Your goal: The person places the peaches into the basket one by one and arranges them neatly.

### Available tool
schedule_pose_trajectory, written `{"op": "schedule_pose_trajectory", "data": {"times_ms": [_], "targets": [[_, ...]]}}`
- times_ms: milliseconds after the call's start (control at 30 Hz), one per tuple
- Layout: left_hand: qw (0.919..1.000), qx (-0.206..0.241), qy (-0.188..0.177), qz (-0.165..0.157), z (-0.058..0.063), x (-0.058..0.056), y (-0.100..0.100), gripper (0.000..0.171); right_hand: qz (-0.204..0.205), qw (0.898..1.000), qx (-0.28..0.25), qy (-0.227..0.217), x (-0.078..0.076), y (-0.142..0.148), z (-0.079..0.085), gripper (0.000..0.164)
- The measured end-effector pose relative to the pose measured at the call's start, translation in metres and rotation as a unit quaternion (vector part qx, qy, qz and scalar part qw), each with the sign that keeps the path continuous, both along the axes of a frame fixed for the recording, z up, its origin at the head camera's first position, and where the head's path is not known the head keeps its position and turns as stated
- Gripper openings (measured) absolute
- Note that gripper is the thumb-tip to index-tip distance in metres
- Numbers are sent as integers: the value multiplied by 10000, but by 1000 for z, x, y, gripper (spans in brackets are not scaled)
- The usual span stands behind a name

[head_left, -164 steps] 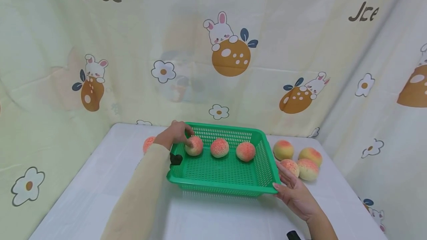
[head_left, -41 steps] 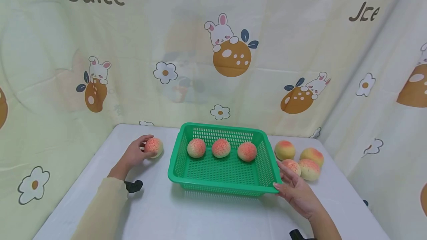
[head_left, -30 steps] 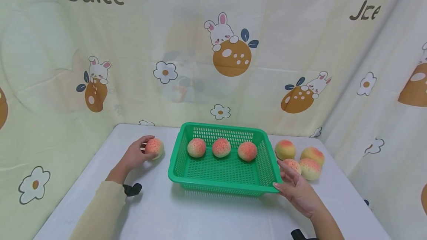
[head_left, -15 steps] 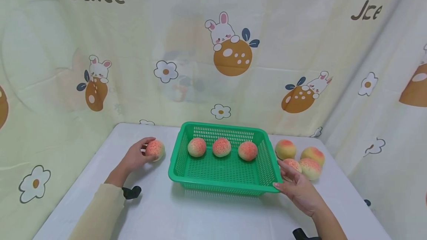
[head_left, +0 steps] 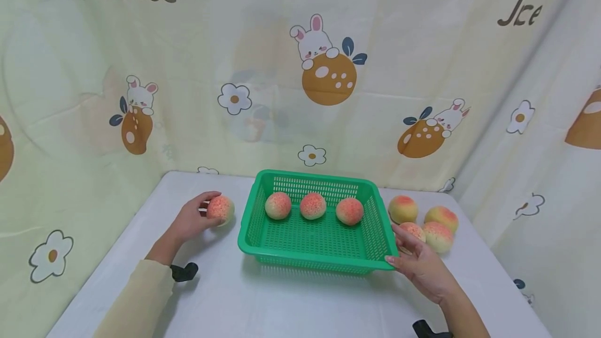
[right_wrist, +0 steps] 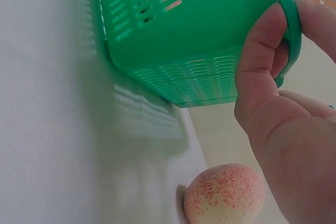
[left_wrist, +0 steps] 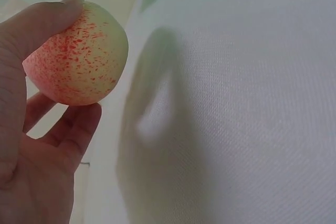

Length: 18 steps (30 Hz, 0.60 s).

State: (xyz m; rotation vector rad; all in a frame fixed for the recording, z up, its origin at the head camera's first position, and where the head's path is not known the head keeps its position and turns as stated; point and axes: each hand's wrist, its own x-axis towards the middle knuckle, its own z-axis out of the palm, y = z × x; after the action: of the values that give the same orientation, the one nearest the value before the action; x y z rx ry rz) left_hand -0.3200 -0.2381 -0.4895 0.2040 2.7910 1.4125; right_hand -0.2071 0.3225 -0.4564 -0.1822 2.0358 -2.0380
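In the head view my left hand (head_left: pixel 190 219) holds a pink and cream peach (head_left: pixel 223 208) left of the green basket. The left wrist view shows thumb and fingers on opposite sides of this peach (left_wrist: pixel 92 56), with a shadow on the cloth beside it. My right hand (head_left: pixel 426 271) grips the basket (head_left: pixel 310 261) at its front right corner. Up close in the right wrist view, the thumb and fingers pinch the basket's rim (right_wrist: pixel 292 19). Inside, a left peach (head_left: pixel 278 205), a middle peach (head_left: pixel 312 206) and a right peach (head_left: pixel 349 211) sit in a row.
Several more peaches lie right of the basket, among them a yellowish peach (head_left: pixel 403 209) and a paler peach (head_left: pixel 439 237) beside my right hand. White cloth covers the table (head_left: pixel 291 304). A printed curtain (head_left: pixel 263 56) hangs close behind it.
From a peach inside the basket 5.5 s ago, my left hand has moved left to the peach outside and taken hold of it. My right hand keeps its grip on the basket.
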Motion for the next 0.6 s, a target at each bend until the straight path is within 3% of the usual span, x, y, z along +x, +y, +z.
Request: {"op": "schedule_pose_trajectory", "data": {"times_ms": [300,600], "targets": [[9998,144,98,-99,5,6,1,76,31,9999,-103,23,0,2,-3,90],[9989,42,452,-146,11,13,9,75,20,9999,-119,61,1,2,-5,88]]}}
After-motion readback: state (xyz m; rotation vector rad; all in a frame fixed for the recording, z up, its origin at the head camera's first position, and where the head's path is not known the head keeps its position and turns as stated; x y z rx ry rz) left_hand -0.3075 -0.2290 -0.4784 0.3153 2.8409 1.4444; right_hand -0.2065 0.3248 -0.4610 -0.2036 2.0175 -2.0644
